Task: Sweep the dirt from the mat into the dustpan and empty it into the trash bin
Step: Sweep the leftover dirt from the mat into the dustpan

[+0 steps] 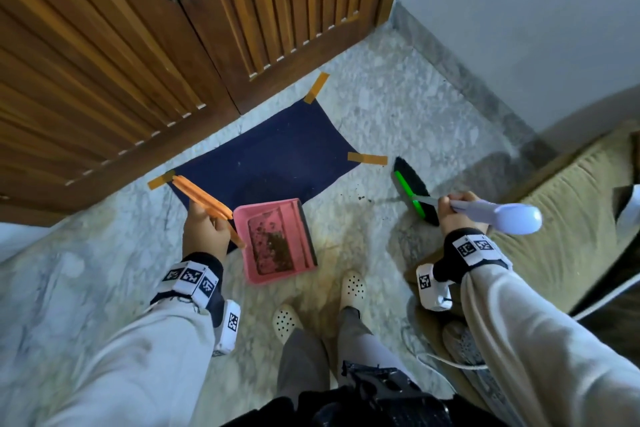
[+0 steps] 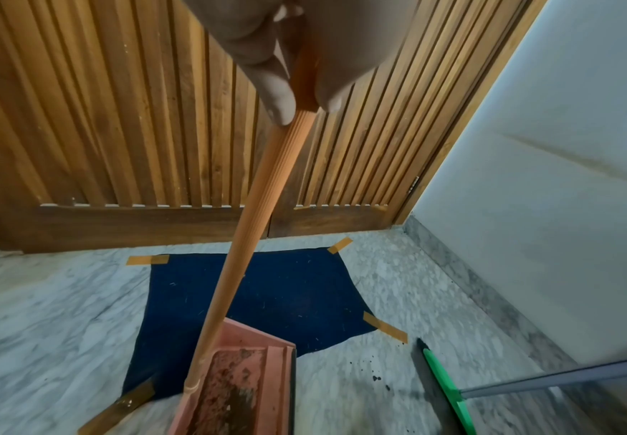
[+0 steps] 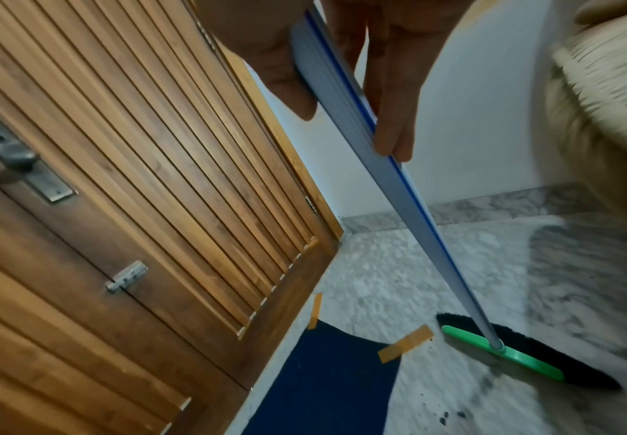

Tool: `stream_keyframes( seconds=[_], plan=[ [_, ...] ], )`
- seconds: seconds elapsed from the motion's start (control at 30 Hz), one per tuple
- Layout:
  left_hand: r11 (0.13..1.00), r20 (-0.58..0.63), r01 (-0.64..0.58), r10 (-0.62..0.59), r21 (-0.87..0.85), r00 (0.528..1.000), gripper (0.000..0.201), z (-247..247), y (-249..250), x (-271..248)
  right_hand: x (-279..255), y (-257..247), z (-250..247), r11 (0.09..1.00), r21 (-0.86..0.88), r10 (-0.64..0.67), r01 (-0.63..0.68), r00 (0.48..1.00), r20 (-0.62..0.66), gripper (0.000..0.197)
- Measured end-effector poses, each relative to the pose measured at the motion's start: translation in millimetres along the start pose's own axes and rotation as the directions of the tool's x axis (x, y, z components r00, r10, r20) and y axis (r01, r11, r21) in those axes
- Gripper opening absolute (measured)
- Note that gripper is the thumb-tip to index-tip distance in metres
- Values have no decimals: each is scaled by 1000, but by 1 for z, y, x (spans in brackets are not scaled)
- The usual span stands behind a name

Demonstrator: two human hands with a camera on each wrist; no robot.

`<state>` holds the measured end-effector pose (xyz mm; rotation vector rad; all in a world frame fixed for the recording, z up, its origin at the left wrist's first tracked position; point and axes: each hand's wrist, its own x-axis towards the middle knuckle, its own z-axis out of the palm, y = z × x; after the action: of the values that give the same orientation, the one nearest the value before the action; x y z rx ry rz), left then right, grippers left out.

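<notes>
A dark blue mat [image 1: 277, 152] [image 2: 285, 297] [image 3: 326, 382] is taped to the marble floor before a wooden door. A pink dustpan [image 1: 277, 239] [image 2: 237, 382] with brown dirt in it overlaps the mat's near edge. My left hand [image 1: 204, 229] [image 2: 296, 59] grips its long orange handle [image 1: 204, 198] [image 2: 252, 235]. My right hand [image 1: 457, 208] [image 3: 360, 59] grips the grey broom handle [image 1: 491, 213] [image 3: 397, 191]. The broom's green head with black bristles [image 1: 414, 194] [image 2: 445, 385] [image 3: 520, 356] rests on the floor right of the mat. A few dirt crumbs [image 1: 362, 198] [image 2: 376, 378] [image 3: 449, 415] lie between mat and broom.
The slatted wooden door [image 1: 138, 45] closes the far side, a white wall [image 1: 519, 10] the right. A beige sofa [image 1: 571, 218] stands close behind the broom on the right. My feet in white perforated shoes [image 1: 353, 284] stand just behind the dustpan. No trash bin is in view.
</notes>
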<state>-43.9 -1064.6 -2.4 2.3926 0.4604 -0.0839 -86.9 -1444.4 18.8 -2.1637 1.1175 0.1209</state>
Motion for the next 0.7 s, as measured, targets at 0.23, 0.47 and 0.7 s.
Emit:
stream_keyframes(
  seconds=[0.23,0.47,0.7],
  plan=[
    [992,-25,100,-102,-72,994,26,-16,-13,-9,-20,-24,-5,1000,-23,14,-13,998,63,34],
    [999,-47,-28,26,-41,999,29,-20,-34,1,-71,-32,29,984,104,-160,145,974,163,23],
    [998,-11,20,-20,-57,1000,38,-24,-40,-1,-107,-57,48,961,220,-215,166,951,221,38]
  ],
)
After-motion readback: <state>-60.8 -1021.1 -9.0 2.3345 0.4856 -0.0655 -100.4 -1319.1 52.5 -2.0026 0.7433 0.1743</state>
